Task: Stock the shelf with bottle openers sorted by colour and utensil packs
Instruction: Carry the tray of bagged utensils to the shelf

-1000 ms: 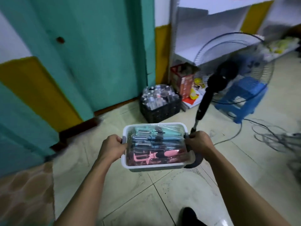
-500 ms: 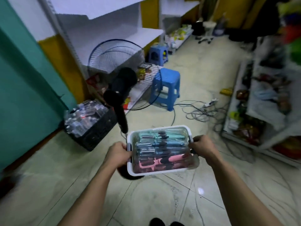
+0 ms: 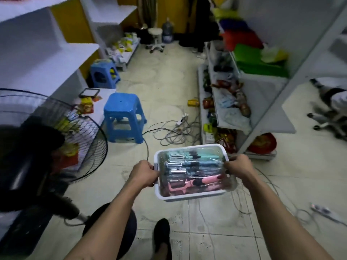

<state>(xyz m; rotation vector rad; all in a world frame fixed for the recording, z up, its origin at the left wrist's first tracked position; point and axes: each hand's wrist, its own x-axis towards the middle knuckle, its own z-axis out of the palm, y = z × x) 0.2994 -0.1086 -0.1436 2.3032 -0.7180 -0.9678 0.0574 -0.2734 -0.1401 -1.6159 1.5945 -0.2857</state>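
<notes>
Gripping opposite ends of the white basket (image 3: 191, 197), left hand (image 3: 143, 172) and right hand (image 3: 239, 166) keep fingers curled round its rim.

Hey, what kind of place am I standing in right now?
Likely a small shop or stockroom: white shelf units line both sides, packaged goods lie on them, and there's a basket of wrapped bottle openers.

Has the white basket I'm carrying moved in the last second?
Yes. The white basket has swung right past the blue stool, toward the stocked shelf.

No legible text — packets and labels all too blurred.
</notes>
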